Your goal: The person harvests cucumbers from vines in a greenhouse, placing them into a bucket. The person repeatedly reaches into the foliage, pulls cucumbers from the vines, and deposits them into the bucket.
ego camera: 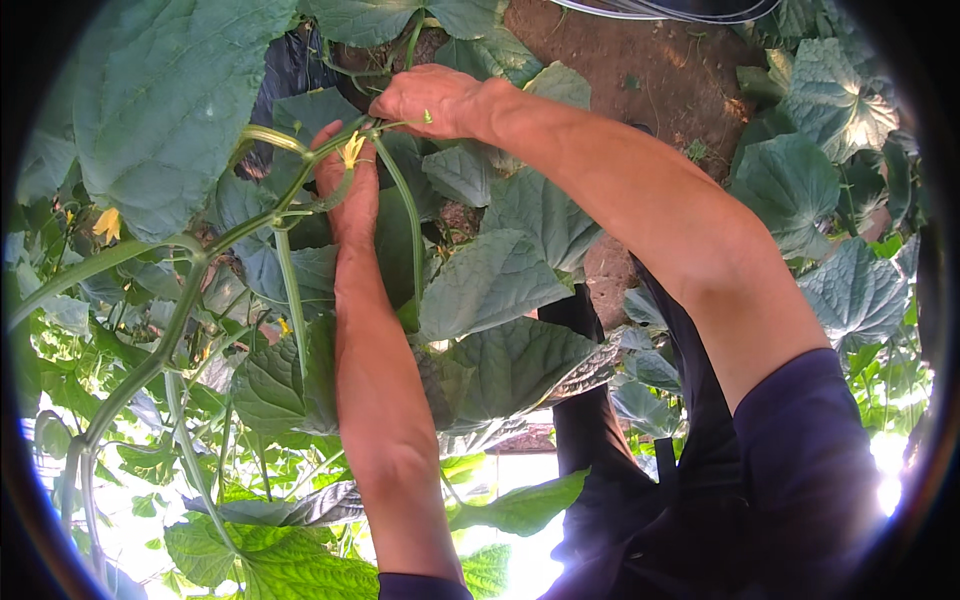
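A cucumber vine stem [279, 210] runs diagonally up from the lower left to both hands. My left hand [351, 184] reaches up behind the stem, thumb to its left; the stem and a flower partly cover it, so its grip is unclear. Beside its upper end, my right hand [427, 101] has its fingers curled in at the stem's top, fingertips hidden. A yellow flower [352, 150] tips a small young cucumber [335, 193] in front of my left hand. A thin green tendril [409, 121] crosses below my right knuckles.
A large cucumber leaf [169, 112] hangs at upper left, near the stem. More leaves [491, 281] crowd between my forearms. Brown soil [630, 71] shows beyond my right arm, with pale wire or tubing [660, 10] at the top edge. Dark plastic sheeting [289, 86] lies behind the vine.
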A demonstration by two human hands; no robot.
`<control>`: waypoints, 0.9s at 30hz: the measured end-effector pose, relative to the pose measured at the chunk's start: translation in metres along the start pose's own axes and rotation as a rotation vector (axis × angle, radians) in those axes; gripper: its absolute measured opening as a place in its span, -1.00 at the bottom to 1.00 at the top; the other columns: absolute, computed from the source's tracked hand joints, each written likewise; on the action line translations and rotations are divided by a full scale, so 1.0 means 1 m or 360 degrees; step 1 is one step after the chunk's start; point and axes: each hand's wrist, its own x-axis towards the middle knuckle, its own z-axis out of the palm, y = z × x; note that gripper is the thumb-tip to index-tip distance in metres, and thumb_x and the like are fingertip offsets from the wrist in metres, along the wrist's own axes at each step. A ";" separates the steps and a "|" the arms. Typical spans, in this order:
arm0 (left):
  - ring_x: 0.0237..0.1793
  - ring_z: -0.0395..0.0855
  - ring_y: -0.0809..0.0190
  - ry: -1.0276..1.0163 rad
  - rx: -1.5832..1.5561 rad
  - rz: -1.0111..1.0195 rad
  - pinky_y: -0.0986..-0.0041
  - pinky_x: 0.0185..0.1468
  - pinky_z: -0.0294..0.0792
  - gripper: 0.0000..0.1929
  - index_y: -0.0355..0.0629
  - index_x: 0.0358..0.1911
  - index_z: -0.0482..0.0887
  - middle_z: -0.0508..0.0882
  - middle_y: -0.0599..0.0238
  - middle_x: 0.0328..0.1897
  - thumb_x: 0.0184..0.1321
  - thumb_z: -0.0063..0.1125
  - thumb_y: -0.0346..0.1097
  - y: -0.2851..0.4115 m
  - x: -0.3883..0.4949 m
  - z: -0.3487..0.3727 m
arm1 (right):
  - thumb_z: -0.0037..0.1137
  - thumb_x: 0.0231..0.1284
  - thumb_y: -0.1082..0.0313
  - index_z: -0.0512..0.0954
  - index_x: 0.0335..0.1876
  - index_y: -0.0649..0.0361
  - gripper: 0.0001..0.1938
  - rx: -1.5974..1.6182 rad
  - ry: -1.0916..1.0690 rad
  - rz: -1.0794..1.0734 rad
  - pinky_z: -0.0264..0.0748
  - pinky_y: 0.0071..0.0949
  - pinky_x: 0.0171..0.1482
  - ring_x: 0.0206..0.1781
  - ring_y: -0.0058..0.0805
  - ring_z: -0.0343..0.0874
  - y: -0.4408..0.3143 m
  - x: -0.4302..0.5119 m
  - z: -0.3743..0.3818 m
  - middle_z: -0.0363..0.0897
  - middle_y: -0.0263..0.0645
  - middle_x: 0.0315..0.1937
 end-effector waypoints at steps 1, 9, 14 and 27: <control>0.01 0.72 0.27 0.0009 0.0024 0.0029 0.43 0.14 0.52 -0.50 -0.26 0.32 0.49 0.78 0.20 0.01 0.40 0.40 -0.37 0.002 -0.001 0.003 | 0.16 0.34 0.28 0.70 -0.14 0.13 -0.84 -0.0032 -0.0044 0.0051 0.64 0.09 0.02 -0.02 0.17 0.73 0.000 0.000 0.000 0.77 0.02 -0.19; 0.26 0.57 0.09 0.0375 -0.0052 -0.0366 0.16 0.33 0.39 -0.54 -0.27 0.30 0.61 0.64 0.11 0.28 0.54 0.20 -0.09 0.032 -0.043 0.000 | 0.15 0.37 0.32 0.68 -0.09 0.20 -0.83 0.0149 0.0162 0.0323 0.63 0.03 0.11 0.02 0.20 0.72 -0.007 0.000 0.002 0.75 0.09 -0.16; 0.40 0.50 0.22 0.0907 -0.0629 -0.0733 0.25 0.28 0.42 -0.54 -0.20 0.38 0.55 0.60 0.25 0.40 0.53 0.20 -0.17 0.088 -0.102 -0.003 | 0.17 0.43 0.39 0.66 0.09 0.30 -0.76 0.0372 0.0542 0.0500 0.61 0.03 0.14 0.15 0.22 0.67 -0.038 -0.022 -0.014 0.67 0.17 0.10; 0.14 0.64 0.14 0.1009 -0.0147 0.0104 0.24 0.25 0.49 -0.59 -0.19 0.13 0.64 0.66 0.17 0.18 0.67 0.02 0.05 0.239 -0.244 0.077 | 0.13 0.50 0.22 0.51 0.52 0.04 -0.49 0.0880 0.0577 0.0097 0.53 -0.14 0.44 0.41 -0.01 0.57 -0.181 -0.182 -0.089 0.43 0.00 0.45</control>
